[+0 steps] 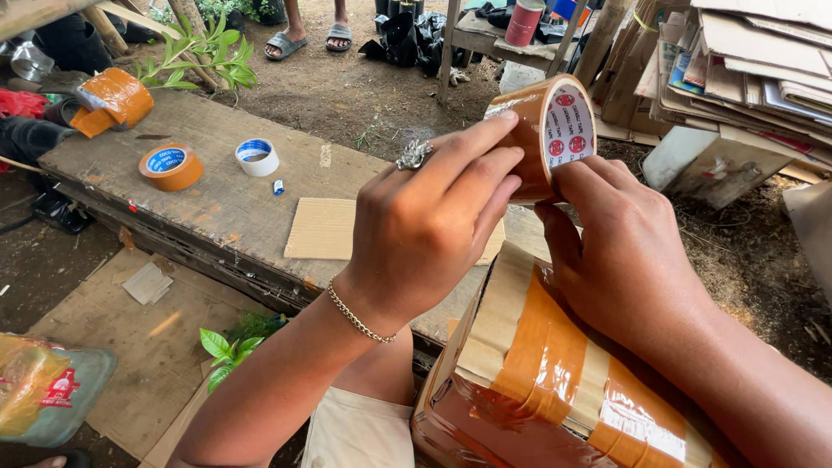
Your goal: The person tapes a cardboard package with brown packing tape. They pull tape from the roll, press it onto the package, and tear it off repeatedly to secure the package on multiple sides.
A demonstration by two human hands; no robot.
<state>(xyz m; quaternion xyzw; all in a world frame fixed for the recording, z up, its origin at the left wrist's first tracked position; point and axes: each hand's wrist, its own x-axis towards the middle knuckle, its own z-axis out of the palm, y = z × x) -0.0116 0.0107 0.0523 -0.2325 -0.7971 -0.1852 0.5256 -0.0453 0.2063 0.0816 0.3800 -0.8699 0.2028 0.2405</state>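
Observation:
Both my hands hold a roll of brown packing tape [555, 130] above a cardboard parcel [537, 373] that rests on my lap. My left hand [425, 225], with a ring and a chain bracelet, presses its fingertips on the roll's outer face. My right hand [620, 251] grips the roll from below, thumb at its rim. Several strips of brown tape wrap the parcel.
A worn wooden bench [217, 199] holds an orange tape roll [171, 166], a white tape roll [257, 157], a cardboard square [325, 230] and a taped bundle [113, 100]. Stacked flattened cartons [745, 61] lie at right. Another person's sandalled feet [308, 39] stand on the dirt beyond.

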